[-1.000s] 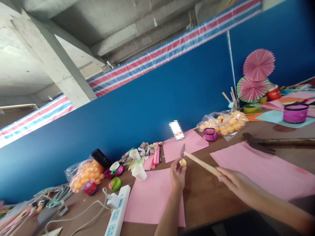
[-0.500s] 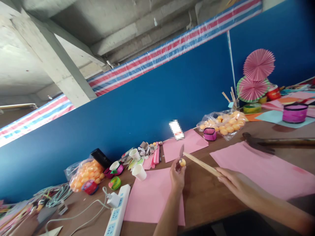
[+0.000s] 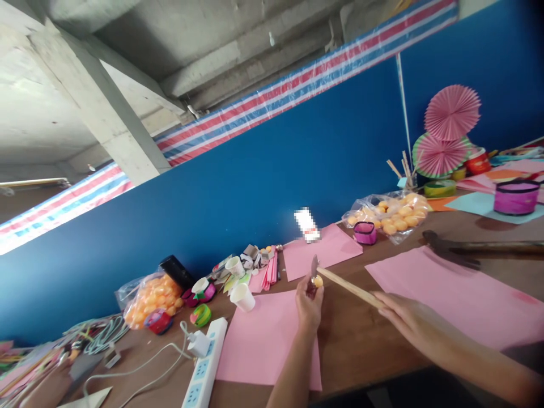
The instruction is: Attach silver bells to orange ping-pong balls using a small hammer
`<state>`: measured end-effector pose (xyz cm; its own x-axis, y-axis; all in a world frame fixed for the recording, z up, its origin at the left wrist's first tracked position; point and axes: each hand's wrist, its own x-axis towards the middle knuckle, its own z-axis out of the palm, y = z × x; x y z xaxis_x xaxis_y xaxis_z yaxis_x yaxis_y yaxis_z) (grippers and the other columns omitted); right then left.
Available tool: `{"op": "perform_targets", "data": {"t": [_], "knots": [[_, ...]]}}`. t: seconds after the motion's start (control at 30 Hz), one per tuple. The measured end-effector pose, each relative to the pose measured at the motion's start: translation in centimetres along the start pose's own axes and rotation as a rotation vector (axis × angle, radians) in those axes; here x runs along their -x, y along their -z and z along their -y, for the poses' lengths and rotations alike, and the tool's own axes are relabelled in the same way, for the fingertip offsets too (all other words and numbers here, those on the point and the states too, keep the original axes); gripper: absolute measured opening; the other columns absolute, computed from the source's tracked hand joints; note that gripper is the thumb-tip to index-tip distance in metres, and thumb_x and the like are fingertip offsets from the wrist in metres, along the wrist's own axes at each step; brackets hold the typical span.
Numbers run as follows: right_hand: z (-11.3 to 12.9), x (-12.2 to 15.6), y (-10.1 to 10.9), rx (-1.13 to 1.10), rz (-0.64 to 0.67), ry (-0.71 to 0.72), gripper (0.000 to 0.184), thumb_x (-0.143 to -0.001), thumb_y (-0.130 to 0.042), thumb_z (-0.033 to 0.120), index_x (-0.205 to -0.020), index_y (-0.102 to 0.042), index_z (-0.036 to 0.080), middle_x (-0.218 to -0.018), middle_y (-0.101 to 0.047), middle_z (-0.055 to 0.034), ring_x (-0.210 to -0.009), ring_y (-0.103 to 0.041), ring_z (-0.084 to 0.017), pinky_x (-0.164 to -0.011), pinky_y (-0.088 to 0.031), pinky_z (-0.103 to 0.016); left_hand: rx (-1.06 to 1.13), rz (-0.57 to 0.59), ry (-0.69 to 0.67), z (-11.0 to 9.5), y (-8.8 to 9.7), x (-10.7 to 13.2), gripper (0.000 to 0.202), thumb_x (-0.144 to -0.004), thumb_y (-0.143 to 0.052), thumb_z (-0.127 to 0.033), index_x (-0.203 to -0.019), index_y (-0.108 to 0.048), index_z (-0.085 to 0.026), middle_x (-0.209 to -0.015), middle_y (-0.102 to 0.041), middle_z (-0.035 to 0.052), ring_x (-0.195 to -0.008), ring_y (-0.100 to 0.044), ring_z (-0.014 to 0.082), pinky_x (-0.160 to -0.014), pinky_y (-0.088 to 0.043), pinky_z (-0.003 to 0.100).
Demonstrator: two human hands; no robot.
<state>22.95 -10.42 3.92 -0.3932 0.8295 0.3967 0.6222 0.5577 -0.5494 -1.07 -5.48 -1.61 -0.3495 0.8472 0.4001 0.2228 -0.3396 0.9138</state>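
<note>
My left hand [image 3: 309, 303] pinches a small yellow-orange ball [image 3: 317, 281] between thumb and fingers, above the far right corner of a pink paper sheet [image 3: 263, 345]. My right hand [image 3: 402, 314] is closed round the end of a pale wooden handle belonging to a small hammer [image 3: 351, 288]. The narrow metal hammer head stands over the ball, close to my left fingertips. Whether it touches the ball I cannot tell. A second pink sheet [image 3: 446, 289] lies beyond my right hand.
A claw hammer [image 3: 488, 247] lies at the right. Bags of orange balls [image 3: 151, 300] stand towards the back. A white power strip [image 3: 205, 368] with cables and a paper cup [image 3: 242, 298] sit left of my hands. Another person's hand [image 3: 46, 385] is at the far left.
The hammer head has tilted slightly and its upper end sits lower beside the ball. Both hands keep their grips. The whole view has shifted slightly.
</note>
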Motion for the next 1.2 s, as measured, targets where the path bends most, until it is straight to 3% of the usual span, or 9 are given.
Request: {"op": "perform_targets", "data": {"t": [0.33, 0.5, 0.73, 0.87, 1.2], "knots": [[-0.5, 0.1, -0.7, 0.011, 0.013, -0.004, 0.028, -0.089, -0.033, 0.031, -0.103, -0.055, 0.024, -0.099, -0.067, -0.0064, -0.086, -0.065, -0.022, -0.065, -0.051, -0.029, 0.05, -0.002, 0.039, -0.3, -0.1, 0.0, 0.047, -0.063, -0.069, -0.021, -0.109, -0.056, -0.015, -0.101, -0.063, 0.0111, -0.089, -0.062, 0.0201, -0.08, -0.049, 0.033], [-0.5, 0.1, -0.9, 0.005, 0.028, 0.009, 0.027, -0.089, -0.033, 0.031, -0.1, -0.056, 0.025, -0.097, -0.068, -0.0053, -0.081, -0.066, -0.021, -0.066, -0.051, -0.029, 0.039, -0.014, 0.05, -0.3, -0.1, 0.1, 0.039, -0.064, -0.068, -0.016, -0.101, -0.057, -0.013, -0.094, -0.065, 0.0106, -0.083, -0.063, 0.0186, -0.079, -0.049, 0.033], [-0.5, 0.0, -0.5, -0.008, 0.009, -0.015, 0.026, -0.087, -0.034, 0.032, -0.095, -0.058, 0.024, -0.089, -0.07, -0.0046, -0.08, -0.066, -0.022, -0.063, -0.051, -0.029, 0.082, -0.001, 0.046, 0.0, -0.1, 0.0, 0.04, -0.064, -0.068, -0.016, -0.102, -0.056, -0.014, -0.097, -0.064, 0.0111, -0.087, -0.063, 0.0193, -0.081, -0.049, 0.034], [-0.7, 0.0, -0.7, -0.02, -0.004, -0.064, 0.028, -0.088, -0.034, 0.035, -0.101, -0.056, 0.023, -0.091, -0.069, -0.0052, -0.082, -0.065, -0.022, -0.064, -0.051, -0.03, 0.094, 0.004, 0.041, -0.1, -0.1, 0.0, 0.039, -0.064, -0.066, -0.014, -0.102, -0.056, -0.014, -0.097, -0.064, 0.0112, -0.088, -0.063, 0.0191, -0.082, -0.049, 0.034], [0.3, 0.2, -0.2, -0.064, -0.005, -0.034, 0.027, -0.086, -0.033, 0.034, -0.096, -0.056, 0.025, -0.084, -0.069, -0.0044, -0.074, -0.065, -0.022, -0.061, -0.05, -0.03, 0.11, -0.01, 0.05, -0.3, -0.1, 0.1, 0.042, -0.063, -0.068, -0.014, -0.102, -0.055, -0.015, -0.098, -0.063, 0.0116, -0.088, -0.063, 0.0202, -0.081, -0.049, 0.036]]}}
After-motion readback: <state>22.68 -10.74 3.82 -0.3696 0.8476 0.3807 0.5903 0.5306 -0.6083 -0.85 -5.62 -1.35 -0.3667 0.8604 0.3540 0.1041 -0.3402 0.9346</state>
